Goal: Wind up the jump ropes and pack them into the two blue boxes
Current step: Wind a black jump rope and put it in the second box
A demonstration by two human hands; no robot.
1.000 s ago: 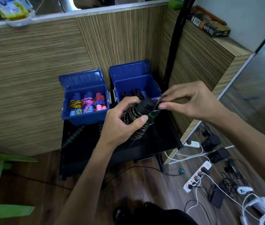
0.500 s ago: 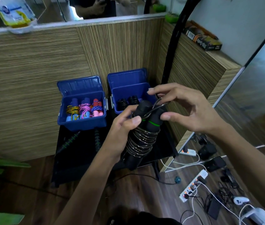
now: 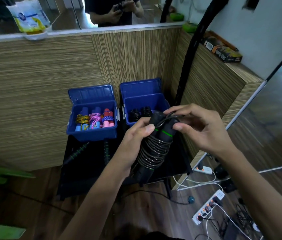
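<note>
Left hand (image 3: 133,144) grips coiled rope (image 3: 154,153); right hand (image 3: 199,129) pinches springy loose end above coil. Likely stiff, light; hold around coils.

Both boxes are deep blue, the left box (image 3: 91,135) stuffed with ropes in yellow, pink and lilac on blue, purple and pink-red handles, the right box (image 3: 143,101) holding black ones. The jump rope (image 3: 155,151) being held has black handles with bright green rings and a dark glossy coil. Behind it all, the wall panel (image 3: 41,84) has brown-beige stripes.
</note>
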